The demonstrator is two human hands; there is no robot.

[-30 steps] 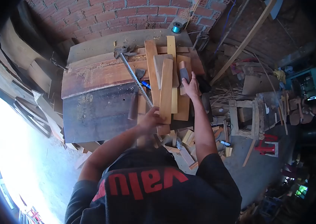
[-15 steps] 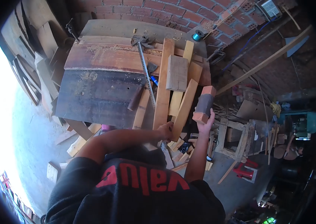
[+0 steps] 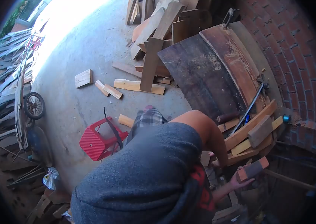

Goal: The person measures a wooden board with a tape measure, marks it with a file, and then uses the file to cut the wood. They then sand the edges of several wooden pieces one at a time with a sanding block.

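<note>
My right hand (image 3: 239, 180) is wrapped round a reddish block (image 3: 254, 169) with a dark band about its middle, held off the bench's right side. The fingers of my left hand (image 3: 216, 162), partly hidden by my forearm, are closed at the near end of a light wooden board (image 3: 244, 156). Across the boards beside it lies a thick greyish wood block (image 3: 260, 131). A toothed metal blade (image 3: 248, 108) and a dark cylinder (image 3: 227, 118) rest on the bench near the boards.
The dark bench top (image 3: 206, 74) stands before a brick wall (image 3: 288, 48). A red plastic stool (image 3: 97, 141) and wood offcuts (image 3: 139, 86) are on the concrete floor. Planks lean behind the bench, a spoked wheel (image 3: 34, 105) stands at far left, and a spool (image 3: 286, 118) sits by the wall.
The view has swung left, bringing the stool and floor into sight and shifting the bench to the right. The block is still in my right hand; my left hand stays by the board's end.
</note>
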